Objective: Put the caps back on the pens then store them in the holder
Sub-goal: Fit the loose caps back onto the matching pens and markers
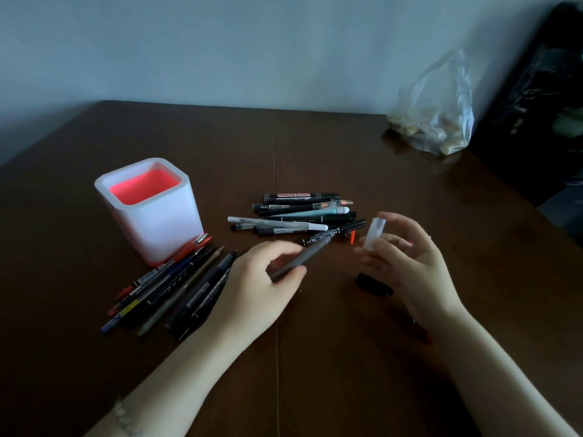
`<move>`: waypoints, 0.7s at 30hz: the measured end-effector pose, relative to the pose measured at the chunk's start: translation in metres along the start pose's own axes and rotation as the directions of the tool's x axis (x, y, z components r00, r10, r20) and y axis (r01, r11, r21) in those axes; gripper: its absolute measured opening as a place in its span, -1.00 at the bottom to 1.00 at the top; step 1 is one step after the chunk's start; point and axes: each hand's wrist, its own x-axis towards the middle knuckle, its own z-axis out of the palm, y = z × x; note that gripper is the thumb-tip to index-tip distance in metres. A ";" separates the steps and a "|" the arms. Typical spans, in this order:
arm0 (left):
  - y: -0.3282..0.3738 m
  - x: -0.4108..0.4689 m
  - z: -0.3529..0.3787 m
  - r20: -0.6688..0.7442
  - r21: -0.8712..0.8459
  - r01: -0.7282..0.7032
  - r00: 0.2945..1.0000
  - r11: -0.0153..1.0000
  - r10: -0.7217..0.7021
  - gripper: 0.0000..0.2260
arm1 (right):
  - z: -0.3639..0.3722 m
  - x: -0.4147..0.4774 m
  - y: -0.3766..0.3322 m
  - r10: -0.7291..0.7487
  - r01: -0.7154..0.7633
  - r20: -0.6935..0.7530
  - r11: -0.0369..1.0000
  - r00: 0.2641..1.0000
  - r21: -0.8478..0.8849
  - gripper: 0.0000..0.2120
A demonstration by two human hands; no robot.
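Observation:
My left hand (pixel 262 285) grips a grey pen (pixel 303 257) by its lower end, its tip pointing up and right. My right hand (pixel 407 260) pinches a translucent white cap (pixel 373 233) a short way right of that tip; cap and pen are apart. A white square holder (pixel 151 212) with a red inside stands at the left with nothing visible in it. Several pens (pixel 299 212) lie piled beyond my hands. Another row of several pens (pixel 170 288) lies fanned out in front of the holder.
A black cap (pixel 373 283) lies on the dark brown table (pixel 315 152) under my right hand. A small red cap (pixel 351 236) lies by the far pile. A clear plastic bag (pixel 438 111) sits at the back right, beside a dark object.

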 end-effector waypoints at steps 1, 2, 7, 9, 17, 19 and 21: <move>0.004 0.002 -0.002 0.031 -0.224 0.137 0.991 0.965 -0.133 -0.83 | -0.002 -0.001 0.000 0.018 -0.018 0.004 0.999 1.000 0.035 -0.77; 0.009 0.005 -0.005 0.119 -0.476 0.291 0.956 0.830 -0.267 -0.83 | -0.004 -0.001 -0.001 0.036 -0.036 0.004 0.998 0.999 0.060 -0.79; 0.018 0.010 -0.012 0.389 -0.787 0.524 0.831 0.325 -0.398 -0.81 | -0.005 -0.004 0.000 0.034 -0.034 0.026 0.999 0.999 0.010 -0.86; 0.019 0.010 -0.010 0.419 -0.773 0.547 0.820 0.321 -0.388 -0.81 | -0.003 -0.006 0.000 0.028 -0.027 0.060 1.000 0.998 -0.015 -0.87; 0.013 0.003 0.000 0.276 -0.467 0.456 0.889 0.757 -0.366 -0.88 | -0.046 0.005 -0.022 -0.291 0.185 0.006 0.592 0.957 -0.784 -0.81; 0.009 0.001 0.002 0.189 -0.330 0.288 0.953 0.899 -0.236 -0.90 | -0.054 0.007 -0.022 -0.168 0.156 0.098 0.379 0.981 -0.912 -0.76; 0.006 -0.002 0.003 0.134 -0.165 0.098 0.988 0.981 -0.077 -0.90 | -0.057 0.006 -0.019 -0.066 0.168 0.156 0.280 0.986 -0.945 -0.76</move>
